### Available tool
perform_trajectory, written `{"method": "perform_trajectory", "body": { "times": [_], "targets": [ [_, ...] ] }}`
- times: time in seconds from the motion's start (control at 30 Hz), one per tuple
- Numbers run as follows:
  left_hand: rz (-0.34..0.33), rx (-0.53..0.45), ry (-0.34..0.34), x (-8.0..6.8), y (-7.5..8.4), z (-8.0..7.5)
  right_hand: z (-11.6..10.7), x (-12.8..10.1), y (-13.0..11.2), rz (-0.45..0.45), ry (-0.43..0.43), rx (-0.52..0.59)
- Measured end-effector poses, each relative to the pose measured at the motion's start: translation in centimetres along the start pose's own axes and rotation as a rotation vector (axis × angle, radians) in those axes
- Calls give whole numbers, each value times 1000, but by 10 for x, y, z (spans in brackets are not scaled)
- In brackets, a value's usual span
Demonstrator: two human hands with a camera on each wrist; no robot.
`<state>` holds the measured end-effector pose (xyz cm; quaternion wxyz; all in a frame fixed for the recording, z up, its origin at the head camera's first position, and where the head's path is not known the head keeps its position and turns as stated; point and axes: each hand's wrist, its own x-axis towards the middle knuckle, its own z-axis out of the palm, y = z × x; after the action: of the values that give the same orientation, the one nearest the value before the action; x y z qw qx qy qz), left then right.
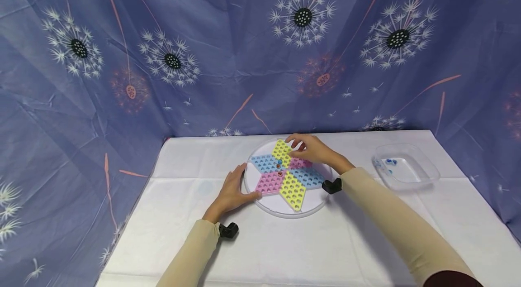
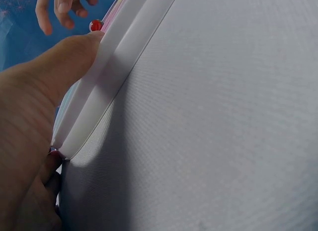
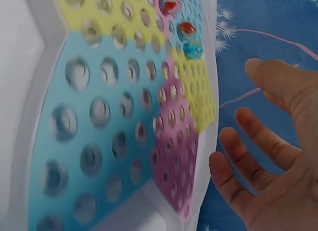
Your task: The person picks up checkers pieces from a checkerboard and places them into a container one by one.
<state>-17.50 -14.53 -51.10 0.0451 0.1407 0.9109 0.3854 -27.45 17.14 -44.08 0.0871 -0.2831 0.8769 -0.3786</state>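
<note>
A round white Chinese checkers board [image 1: 268, 208] with a pink, yellow and blue star of holes lies on the table. On it sit a blue marble [image 3: 193, 49], a red marble [image 3: 187, 29] and a red-and-white marble [image 3: 170, 4], close together near the star's middle. My left hand [image 1: 233, 191] rests against the board's left rim, thumb toward the front and fingers spread along the edge. Over the back right part of the star hovers my right hand [image 1: 312, 149], fingers loosely bent. In the right wrist view nothing shows between its thumb and fingers.
A clear plastic box [image 1: 423, 177] stands right of the board, with several blue marbles [image 1: 391, 162] at the bottom. White cloth [image 1: 195, 160] covers the table. Behind it hangs a blue curtain [image 1: 228, 42] with dandelion prints.
</note>
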Motion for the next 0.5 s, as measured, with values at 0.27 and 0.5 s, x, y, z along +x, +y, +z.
{"method": "perform_trajectory", "body": {
  "times": [0.27, 0.5],
  "targets": [
    [4, -1, -2, 0, 0, 0, 13, 8, -2, -50, -14, 17],
    [5, 2, -3, 0, 0, -1, 25, 13, 2, -15, -60, 7]
  ]
}}
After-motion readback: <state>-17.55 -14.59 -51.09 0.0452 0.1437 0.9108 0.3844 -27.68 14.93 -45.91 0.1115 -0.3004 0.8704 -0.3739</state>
